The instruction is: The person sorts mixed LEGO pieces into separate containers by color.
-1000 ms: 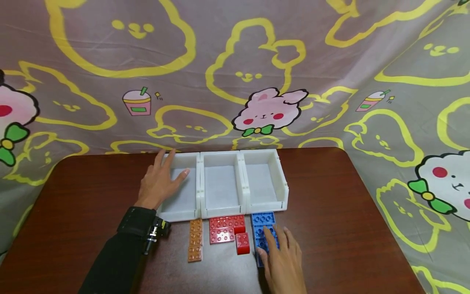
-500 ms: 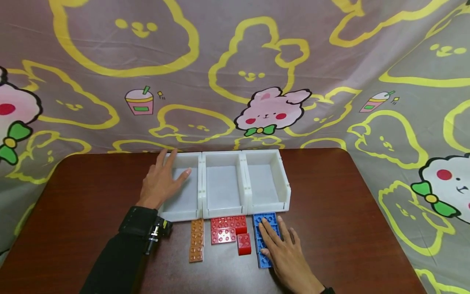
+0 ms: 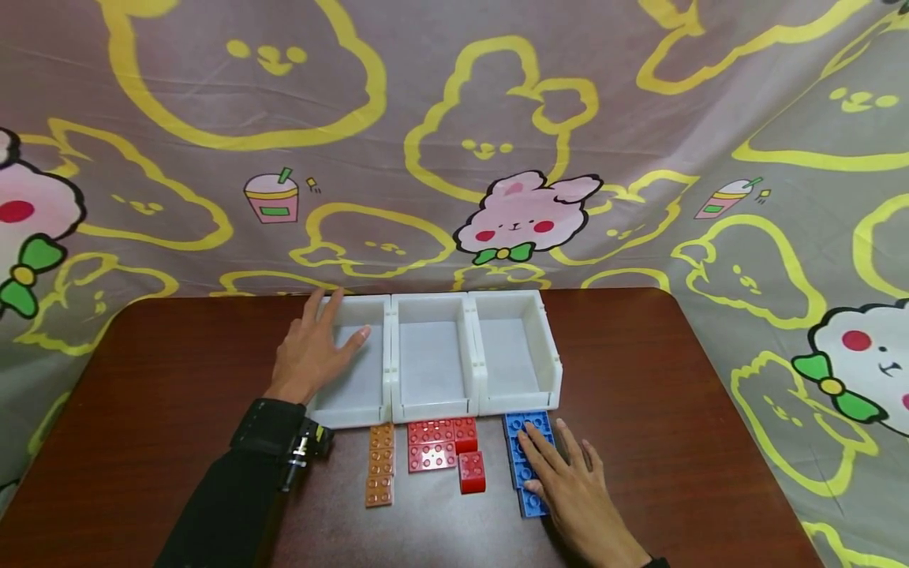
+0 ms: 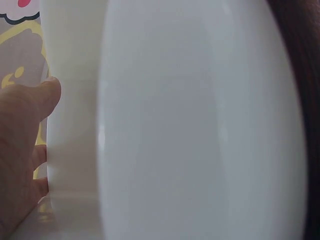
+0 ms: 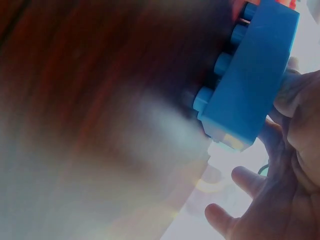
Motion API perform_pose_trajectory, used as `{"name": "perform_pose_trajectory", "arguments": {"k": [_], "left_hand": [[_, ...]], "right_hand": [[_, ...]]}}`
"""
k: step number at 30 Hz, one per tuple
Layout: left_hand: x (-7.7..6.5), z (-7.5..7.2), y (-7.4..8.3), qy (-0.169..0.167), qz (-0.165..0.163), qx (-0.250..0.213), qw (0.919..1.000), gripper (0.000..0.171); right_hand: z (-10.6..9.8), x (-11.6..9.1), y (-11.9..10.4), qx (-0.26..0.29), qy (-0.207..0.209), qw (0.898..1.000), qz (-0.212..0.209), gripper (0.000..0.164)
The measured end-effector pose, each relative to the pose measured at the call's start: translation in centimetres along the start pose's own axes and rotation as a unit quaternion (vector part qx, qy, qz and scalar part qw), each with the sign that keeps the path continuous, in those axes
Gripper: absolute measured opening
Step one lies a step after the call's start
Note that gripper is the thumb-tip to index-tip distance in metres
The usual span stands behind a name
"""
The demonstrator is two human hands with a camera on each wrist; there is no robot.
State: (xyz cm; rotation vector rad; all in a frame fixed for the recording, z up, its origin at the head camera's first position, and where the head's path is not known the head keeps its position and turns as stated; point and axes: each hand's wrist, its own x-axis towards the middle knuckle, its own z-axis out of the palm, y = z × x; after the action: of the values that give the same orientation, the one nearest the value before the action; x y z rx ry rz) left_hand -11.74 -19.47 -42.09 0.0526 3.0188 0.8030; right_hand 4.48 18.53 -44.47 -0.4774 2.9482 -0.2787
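Note:
My left hand rests over the left white bin, fingers spread toward its far rim and thumb above its inside. In the left wrist view the bin's white wall fills most of the picture. My right hand lies with fairly straight fingers on a row of blue toy bricks, partly covering them. The nearest blue brick sits slightly right of the row's left edge. Studs show along a blue brick in the right wrist view, beside the hand's fingers.
A middle bin and a right bin adjoin the left one. In front lie orange bricks, red bricks and a separate red brick. A patterned cloth stands behind the brown table.
My right hand first reached farther over the blue bricks, then moved right. The bricks slid right with it, and the nearest one came out of line. My left hand stays put.

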Motion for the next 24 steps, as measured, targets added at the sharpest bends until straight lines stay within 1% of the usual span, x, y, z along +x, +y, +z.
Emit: {"name": "perform_pose_trajectory", "arguments": {"k": [3, 7, 9, 12, 14, 16, 20, 22, 24], "left_hand": [[0.0, 0.0, -0.1, 0.003, 0.004, 0.001, 1.0, 0.086], [0.0, -0.1, -0.1, 0.002, 0.002, 0.001, 1.0, 0.086], [0.0, -0.1, 0.0, 0.0, 0.001, 0.0, 1.0, 0.085], [0.0, -0.2, 0.1, -0.001, 0.0, 0.0, 1.0, 0.085], [0.0, -0.3, 0.0, 0.0, 0.0, 0.001, 1.0, 0.085], [0.0, -0.3, 0.0, 0.0, -0.001, 0.001, 1.0, 0.086], [0.0, -0.3, -0.1, -0.005, -0.007, -0.001, 1.0, 0.086], [0.0, -0.2, 0.0, -0.007, -0.008, -0.002, 0.9999, 0.086], [0.0, -0.2, 0.0, -0.007, -0.006, -0.004, 1.0, 0.086]], "right_hand": [[0.1, 0.0, 0.3, 0.004, 0.001, 1.0, 0.0, 0.057], [-0.2, 0.1, 0.4, -0.001, -0.014, 1.0, 0.004, 0.057], [-0.6, 0.2, 0.1, 0.003, -0.02, 1.0, 0.008, 0.057], [-1.4, 0.3, -1.1, 0.022, -0.019, 1.0, 0.007, 0.057], [-1.8, 0.7, -2.4, 0.04, -0.017, 0.999, -0.006, 0.057], [-2.0, 1.3, -3.6, 0.059, -0.015, 0.998, -0.035, 0.056], [-1.5, 2.5, -5.7, 0.066, -0.022, 0.994, -0.089, 0.054], [-1.2, 2.9, -6.3, 0.055, -0.023, 0.993, -0.098, 0.053], [-1.0, 3.2, -6.7, 0.047, -0.025, 0.994, -0.095, 0.053]]}}
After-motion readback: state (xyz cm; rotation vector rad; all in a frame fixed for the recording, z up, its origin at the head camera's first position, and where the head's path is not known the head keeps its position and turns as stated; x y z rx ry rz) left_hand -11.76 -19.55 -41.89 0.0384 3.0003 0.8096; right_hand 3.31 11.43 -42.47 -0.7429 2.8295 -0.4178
